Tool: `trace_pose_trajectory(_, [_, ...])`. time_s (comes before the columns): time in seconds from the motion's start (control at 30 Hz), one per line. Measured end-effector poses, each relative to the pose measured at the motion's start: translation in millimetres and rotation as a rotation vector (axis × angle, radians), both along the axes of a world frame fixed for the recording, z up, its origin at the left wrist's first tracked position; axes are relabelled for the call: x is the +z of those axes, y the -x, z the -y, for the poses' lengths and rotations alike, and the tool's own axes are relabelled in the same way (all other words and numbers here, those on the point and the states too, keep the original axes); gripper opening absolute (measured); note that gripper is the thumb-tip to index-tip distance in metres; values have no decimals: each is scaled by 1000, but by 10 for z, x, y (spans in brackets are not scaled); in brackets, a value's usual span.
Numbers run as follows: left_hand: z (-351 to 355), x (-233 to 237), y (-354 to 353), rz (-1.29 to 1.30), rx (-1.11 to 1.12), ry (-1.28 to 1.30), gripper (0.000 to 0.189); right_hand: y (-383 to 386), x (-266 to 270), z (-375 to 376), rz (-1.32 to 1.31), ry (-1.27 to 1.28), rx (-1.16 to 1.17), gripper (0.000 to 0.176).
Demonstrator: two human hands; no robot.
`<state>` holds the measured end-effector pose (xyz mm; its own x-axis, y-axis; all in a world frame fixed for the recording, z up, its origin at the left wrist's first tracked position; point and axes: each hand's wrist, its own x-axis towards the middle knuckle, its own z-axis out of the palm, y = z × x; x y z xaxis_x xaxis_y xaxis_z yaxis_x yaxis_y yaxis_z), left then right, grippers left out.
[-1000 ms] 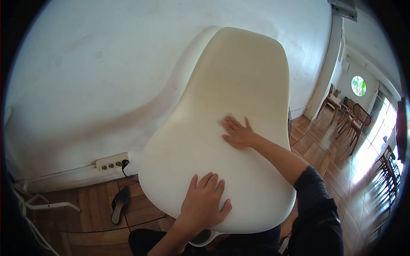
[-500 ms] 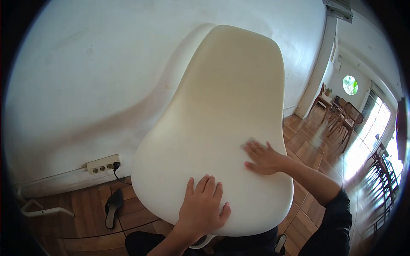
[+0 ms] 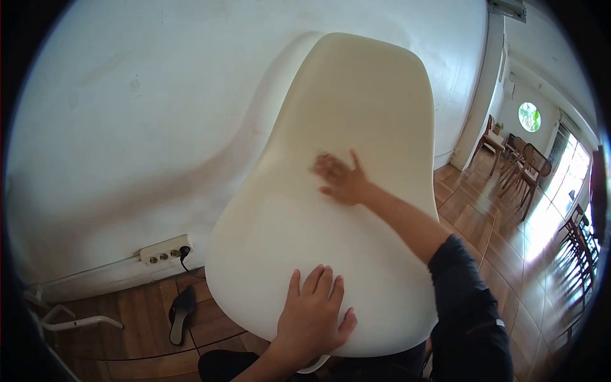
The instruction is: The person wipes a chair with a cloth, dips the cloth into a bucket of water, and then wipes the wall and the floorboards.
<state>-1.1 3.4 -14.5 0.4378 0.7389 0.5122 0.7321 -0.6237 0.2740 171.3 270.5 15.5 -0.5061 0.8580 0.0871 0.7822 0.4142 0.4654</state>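
Note:
A cream-white moulded chair shell (image 3: 356,95) stands close in front of me, its seat toward me and its tall back near the wall. My left hand (image 3: 313,312) lies flat on the front of the seat, fingers stretched and holding nothing. Farther up, where the seat curves into the back, my right hand (image 3: 344,178) presses on the surface, its fingers smeared by motion. A small dark greyish patch shows at its fingertips; what it is stays mostly hidden under the fingers.
A white wall (image 3: 140,127) runs along the left and behind the chair. Low on it sits a power strip (image 3: 165,251) with a black plug. A black slipper (image 3: 181,315) lies on the wood-look floor (image 3: 140,328). Wooden chairs (image 3: 531,172) stand far right.
My right hand has swept up and to the left across the chair, from the seat's right side to the base of the back. My left hand stays on the front of the seat.

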Motion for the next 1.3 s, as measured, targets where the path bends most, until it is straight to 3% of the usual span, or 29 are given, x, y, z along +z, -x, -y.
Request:
trace_pose_trajectory(0.13, [-2, 11, -5, 30, -9, 0, 48, -1079, 183, 218, 160, -144, 31, 59])
trace_pose_trajectory(0.27, [5, 4, -3, 39, -10, -6, 47, -1506, 334, 866, 206, -35, -96, 59])
trace_pose_trajectory(0.37, [-3, 13, -9, 39, -11, -9, 46, -1563, 332, 1286, 139, 72, -175, 60])
trace_pose_trajectory(0.6, [-13, 2, -18, 42, -4, -34, 44, -1375, 489, 2218, -283, 501, -172, 60])
trace_pose_trajectory(0.77, [-13, -5, -20, 34, -6, -31, 43, -1588, 416, 2240, -417, 676, -87, 57])
trace_pose_trajectory(0.87, [-23, -12, -16, 18, -19, -18, 45, -1597, 414, 1901, -381, 534, -51, 56])
trace_pose_trajectory(0.93, [-16, 4, -16, 23, -16, -26, 44, -1470, 537, 1647, -142, 398, -246, 55])
trace_pose_trajectory(1.0, [1, 16, -12, 22, -8, -28, 42, -1555, 379, 1244, 32, 119, -236, 54])
trace_pose_trajectory(1.03, [0, 22, -12, 18, -12, -29, 43, -1580, 390, 1060, 28, 123, -229, 54])
trace_pose_trajectory(1.1, [3, 24, -18, 16, -3, -29, 43, -1615, 474, 737, 229, -180, -175, 55])
trace_pose_trajectory(1.13, [4, 22, -19, 14, -8, -32, 43, -1639, 460, 651, 225, -180, -165, 55])
trace_pose_trajectory(1.2, [-1, 21, -15, 6, -7, -42, 43, -1617, 483, 582, 233, -449, -3, 57])
trace_pose_trajectory(1.23, [-3, 17, -10, 0, -4, -47, 43, -1551, 472, 609, 227, -455, -1, 57])
trace_pose_trajectory(1.3, [0, -1, -22, -1, -4, -42, 43, -1379, 356, 786, 137, -143, -223, 60])
